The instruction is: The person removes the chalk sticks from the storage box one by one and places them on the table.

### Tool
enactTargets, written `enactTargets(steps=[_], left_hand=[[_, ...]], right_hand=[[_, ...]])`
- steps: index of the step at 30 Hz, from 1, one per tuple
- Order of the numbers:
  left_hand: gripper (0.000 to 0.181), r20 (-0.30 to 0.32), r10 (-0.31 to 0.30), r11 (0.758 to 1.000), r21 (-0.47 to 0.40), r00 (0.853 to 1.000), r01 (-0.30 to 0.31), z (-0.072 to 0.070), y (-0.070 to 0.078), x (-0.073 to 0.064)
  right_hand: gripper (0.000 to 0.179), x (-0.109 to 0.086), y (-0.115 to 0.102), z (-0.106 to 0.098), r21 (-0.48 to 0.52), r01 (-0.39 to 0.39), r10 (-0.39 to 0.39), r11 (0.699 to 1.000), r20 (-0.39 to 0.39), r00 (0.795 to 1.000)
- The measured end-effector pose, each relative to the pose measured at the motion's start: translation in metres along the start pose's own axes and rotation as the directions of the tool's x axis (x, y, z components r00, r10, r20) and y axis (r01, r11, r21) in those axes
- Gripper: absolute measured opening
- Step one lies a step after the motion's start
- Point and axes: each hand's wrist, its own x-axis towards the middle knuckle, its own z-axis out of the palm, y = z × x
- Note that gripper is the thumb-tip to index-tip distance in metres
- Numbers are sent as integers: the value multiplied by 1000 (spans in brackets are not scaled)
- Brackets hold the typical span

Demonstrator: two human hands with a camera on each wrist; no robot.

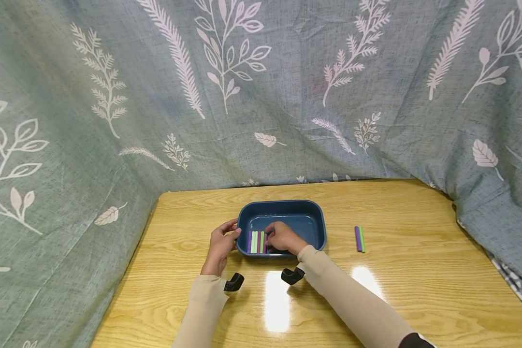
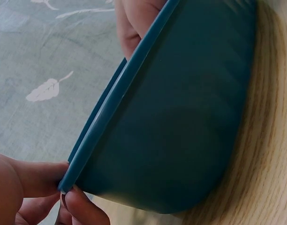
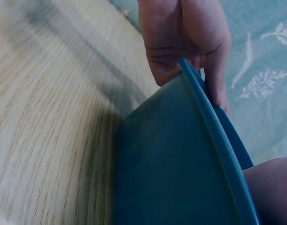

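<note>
A dark blue tub [image 1: 296, 224] stands on the table. My left hand [image 1: 221, 244] pinches its left rim, thumb on the inside and fingers underneath, as the left wrist view also shows. Inside the tub, a row of coloured sticks [image 1: 254, 241] in purple, pale green, maroon and green lies side by side at the front left. My right hand [image 1: 283, 238] reaches over the front rim, its curled fingers on the purple stick [image 1: 266, 243] at the right end of the row. In the right wrist view the tub wall hides those fingertips.
To the right of the tub, a purple stick [image 1: 357, 239] and a green stick [image 1: 362, 239] lie together on the wooden table [image 1: 191, 212]. A grey-green leaf-patterned cloth [image 1: 278, 96] hangs behind the table and along both sides.
</note>
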Motion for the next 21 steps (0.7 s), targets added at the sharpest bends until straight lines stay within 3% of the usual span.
enactTargets(steps=[12,21], left_hand=[[35,-4,-7,1000,1,1000,7,0,0,1],[35,2,-3,1000,-7,1000,3,1,1,0]], right_hand=[[18,2,-1,-1,-180,85,-112,980,-146,983],[19,5,1,3,-131,92,-115,987,-177,977]])
